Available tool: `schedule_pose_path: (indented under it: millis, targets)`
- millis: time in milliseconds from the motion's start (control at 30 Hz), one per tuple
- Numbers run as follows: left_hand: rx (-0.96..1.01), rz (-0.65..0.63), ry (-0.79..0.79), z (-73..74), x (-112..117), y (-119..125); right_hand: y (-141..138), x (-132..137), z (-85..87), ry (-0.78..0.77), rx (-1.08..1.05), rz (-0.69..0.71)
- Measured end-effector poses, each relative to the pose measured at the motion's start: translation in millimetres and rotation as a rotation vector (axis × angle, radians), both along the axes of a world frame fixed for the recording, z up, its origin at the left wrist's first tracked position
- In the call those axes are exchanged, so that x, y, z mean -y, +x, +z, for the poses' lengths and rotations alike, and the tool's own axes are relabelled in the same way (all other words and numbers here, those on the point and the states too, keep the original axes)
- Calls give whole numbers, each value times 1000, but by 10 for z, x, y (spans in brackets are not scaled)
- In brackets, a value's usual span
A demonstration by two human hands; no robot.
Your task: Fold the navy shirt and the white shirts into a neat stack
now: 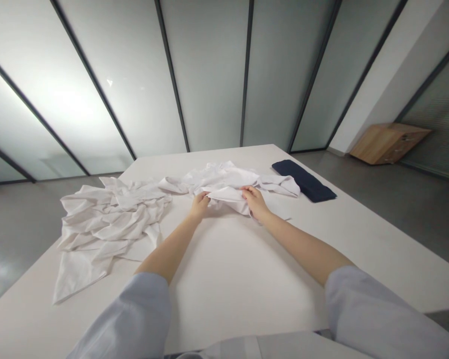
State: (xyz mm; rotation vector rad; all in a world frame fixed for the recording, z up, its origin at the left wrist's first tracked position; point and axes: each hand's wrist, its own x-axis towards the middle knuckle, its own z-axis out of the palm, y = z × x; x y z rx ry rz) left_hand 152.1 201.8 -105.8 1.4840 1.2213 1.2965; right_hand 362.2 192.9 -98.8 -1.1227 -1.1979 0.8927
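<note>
A crumpled white garment (228, 177), which looks like a shirt, lies spread across the middle of the table. My left hand (201, 203) pinches its near edge between thumb and fingers. Further right along the same edge, my right hand (255, 200) is closed on the fabric as well, lifting it slightly off the tabletop. Between the two hands the cloth is drawn into a fairly straight fold. Folds hide the garment's exact shape.
A heap of white cloth (112, 214) covers the table's left side, one corner trailing toward me. To the right rests a folded dark navy cloth (303, 180). The white table (224, 279) reaches toward frosted glass panels. A wooden cabinet (385, 142) stands on the floor beyond.
</note>
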Motion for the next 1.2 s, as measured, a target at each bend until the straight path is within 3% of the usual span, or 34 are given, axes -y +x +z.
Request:
schedule_pose_path:
  millis: [100,200,267,367,400,467,567,700,800,933,1067,1200]
  targets:
    - [243,27,-47,138,-53,-103,73,-42,43,20,0,-106]
    - [296,-42,-61,320,-37,-300,103,-23,106,44,42,-87]
    - [225,-192,-125,454,7,-481,112,13,162,21,64,38]
    - [22,-527,-374,633,67,-724,133,53,242,-84,91,367]
    - [-41,-583,-428,672,70,-771,147,52,261,-121,90,468]
    - [-132,-534,-409,700,45,-792,189,21,281,-144,85,565]
    - [-325,-242,-218,604,-40,-669,285,-74,256,-55,274,444]
    - [-863,-52,-75,316,-61,-398,419,-150,113,5,909,220]
    - [-1151,-7,-22,107,22,-252,464,-124,-7,-132,1273,110]
    - [-1317,6,-55,-36,95,-216,440,-55,-47,-330,1436,93]
    - [-1346,26,-182,-25,41,-303,408,29,9,-360,1482,106]
    - [-1369,-38,-198,97,-93,-397,469,79,121,-277,1539,190]
